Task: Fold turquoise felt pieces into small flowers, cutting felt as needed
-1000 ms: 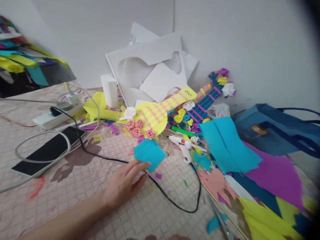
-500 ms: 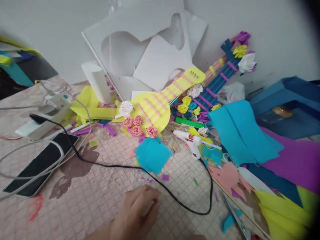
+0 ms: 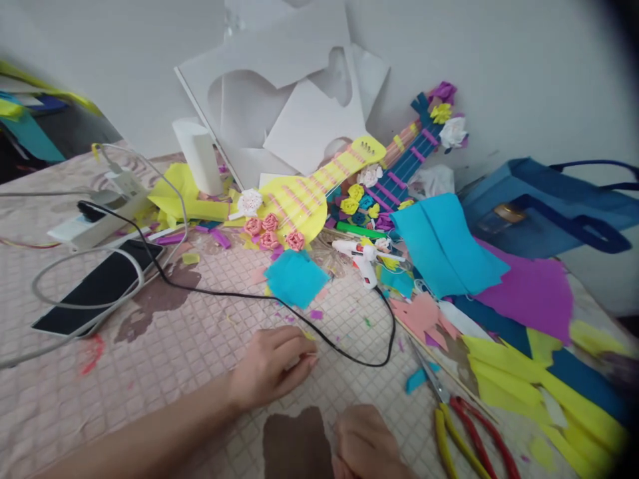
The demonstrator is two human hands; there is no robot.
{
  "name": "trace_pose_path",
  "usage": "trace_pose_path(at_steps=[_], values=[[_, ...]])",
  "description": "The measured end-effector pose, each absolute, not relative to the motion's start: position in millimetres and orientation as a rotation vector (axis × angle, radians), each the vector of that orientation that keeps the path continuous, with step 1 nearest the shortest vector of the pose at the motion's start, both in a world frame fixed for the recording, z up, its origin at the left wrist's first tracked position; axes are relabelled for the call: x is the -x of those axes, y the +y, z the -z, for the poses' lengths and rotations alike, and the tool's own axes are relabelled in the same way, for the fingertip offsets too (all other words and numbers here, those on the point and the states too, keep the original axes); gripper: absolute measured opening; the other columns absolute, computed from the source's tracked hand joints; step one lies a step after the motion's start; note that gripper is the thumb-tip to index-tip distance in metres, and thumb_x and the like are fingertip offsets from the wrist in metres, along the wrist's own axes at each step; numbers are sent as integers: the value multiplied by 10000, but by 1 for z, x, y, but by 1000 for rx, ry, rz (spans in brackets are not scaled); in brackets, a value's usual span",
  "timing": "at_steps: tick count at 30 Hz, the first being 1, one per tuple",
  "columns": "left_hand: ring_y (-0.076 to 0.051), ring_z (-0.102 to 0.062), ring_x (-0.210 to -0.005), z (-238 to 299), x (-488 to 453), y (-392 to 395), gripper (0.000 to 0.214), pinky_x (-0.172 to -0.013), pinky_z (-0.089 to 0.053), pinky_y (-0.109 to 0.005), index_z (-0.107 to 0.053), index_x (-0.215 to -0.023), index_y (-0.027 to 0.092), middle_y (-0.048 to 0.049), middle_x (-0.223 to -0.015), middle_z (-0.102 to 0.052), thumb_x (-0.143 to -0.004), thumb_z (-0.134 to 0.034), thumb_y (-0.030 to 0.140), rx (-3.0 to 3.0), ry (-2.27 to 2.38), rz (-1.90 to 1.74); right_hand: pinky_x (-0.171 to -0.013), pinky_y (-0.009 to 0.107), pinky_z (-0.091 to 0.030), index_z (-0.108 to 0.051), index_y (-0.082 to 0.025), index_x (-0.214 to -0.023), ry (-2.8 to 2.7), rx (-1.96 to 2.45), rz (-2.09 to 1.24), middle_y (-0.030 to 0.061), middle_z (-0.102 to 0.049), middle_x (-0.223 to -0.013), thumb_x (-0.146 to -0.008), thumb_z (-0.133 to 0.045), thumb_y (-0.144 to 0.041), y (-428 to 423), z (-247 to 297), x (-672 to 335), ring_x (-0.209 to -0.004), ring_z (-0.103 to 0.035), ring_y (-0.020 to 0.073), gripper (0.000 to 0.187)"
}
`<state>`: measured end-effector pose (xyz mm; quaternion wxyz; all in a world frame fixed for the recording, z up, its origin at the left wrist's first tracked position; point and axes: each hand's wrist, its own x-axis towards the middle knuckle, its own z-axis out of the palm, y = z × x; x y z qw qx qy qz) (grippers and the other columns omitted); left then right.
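Observation:
My left hand [image 3: 272, 366] rests on the pink quilted cover [image 3: 190, 372] with its fingers curled and the fingertips pressed together; what they pinch, if anything, is too small to make out. A black cable [image 3: 234, 295] runs just beyond the fingertips. A turquoise felt square [image 3: 294, 278] lies apart from the hand, farther back. My right hand [image 3: 367, 442] sits at the bottom edge in a loose fist, its fingers tucked under. A white glue gun [image 3: 360, 256] lies at the cable's far end.
Red and yellow scissors [image 3: 464, 432] lie to the right of my right hand. Behind are a yellow paper guitar [image 3: 304, 196], a blue one [image 3: 404, 173], white foam boards [image 3: 279, 100] and coloured sheets [image 3: 444, 243]. A phone [image 3: 100, 286] and power strip [image 3: 100, 223] lie left, a blue bag [image 3: 544, 206] right.
My left hand let go of the turquoise square, which stays on the cover, and drew back toward me with its fingers curling. My right hand has come into view at the bottom.

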<state>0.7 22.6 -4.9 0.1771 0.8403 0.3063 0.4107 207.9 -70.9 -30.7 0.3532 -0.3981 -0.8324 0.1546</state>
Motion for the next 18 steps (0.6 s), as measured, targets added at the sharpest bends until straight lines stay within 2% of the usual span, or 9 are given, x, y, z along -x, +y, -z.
trace_pose_path(at_steps=[2,5,16,18], values=[[-117,-547,-558,3,0,23,79,-519,-405,-219,-554,-845,170,-25,-635,-600,-879,-489,139,-2427,792,-1144,-506,286,-361,-349,-219,-635,-2134,898,-367,-23,-451,-523,-859,-454,-168,-65,30,-205,-521,-435,124,252],[-119,-530,-540,1,0,23,166,-503,-378,-229,-550,-781,170,-21,-600,-577,-910,-447,166,-2493,732,-1110,-528,287,-320,-312,-218,-660,-2172,913,-412,-34,-402,-545,-825,-436,-117,-59,26,-205,-540,-406,116,230],[-117,-541,-543,0,-1,18,268,-505,-400,-231,-573,-738,161,-19,-605,-583,-942,-408,216,-2580,735,-1090,-534,274,-306,-292,-213,-682,-2202,887,-408,-44,-371,-554,-825,-420,-92,-60,21,-205,-526,-397,103,227],[-116,-574,-583,0,1,19,212,-529,-433,-221,-586,-803,157,-25,-653,-614,-936,-429,206,-2559,750,-1120,-531,276,-311,-301,-215,-679,-2204,886,-404,-44,-375,-551,-819,-425,-92,-60,20,-205,-526,-403,104,223]])
